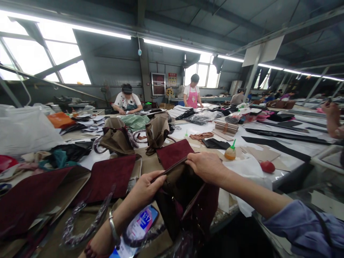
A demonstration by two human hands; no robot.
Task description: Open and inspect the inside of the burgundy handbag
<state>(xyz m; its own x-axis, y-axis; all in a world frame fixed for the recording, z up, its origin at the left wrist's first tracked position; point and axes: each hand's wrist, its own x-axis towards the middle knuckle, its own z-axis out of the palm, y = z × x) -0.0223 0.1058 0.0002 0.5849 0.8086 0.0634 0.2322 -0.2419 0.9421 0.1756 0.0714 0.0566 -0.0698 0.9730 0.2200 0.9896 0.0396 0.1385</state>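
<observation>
A dark red handbag [208,206] with an olive lining hangs at the table's near edge, its mouth open toward me. My left hand [150,184] pinches the left part of its upper rim between thumb and fingers. Further right along that rim, my right hand [205,166] grips the edge, thumb inside. A dark red flap [174,154] stands up just behind the rim. Below my left forearm lies a lit phone [142,222], partly covered by a plastic-wrapped handle. The bag's bottom is lost in shadow.
Dark red bag pieces [113,177] and a wrapped handle [86,218] lie to the left. Two olive-lined bags [116,138] stand behind. A glue bottle [230,152] and a red object [267,166] sit right. Co-workers [191,92] work further back; another person's hand [331,111] shows far right.
</observation>
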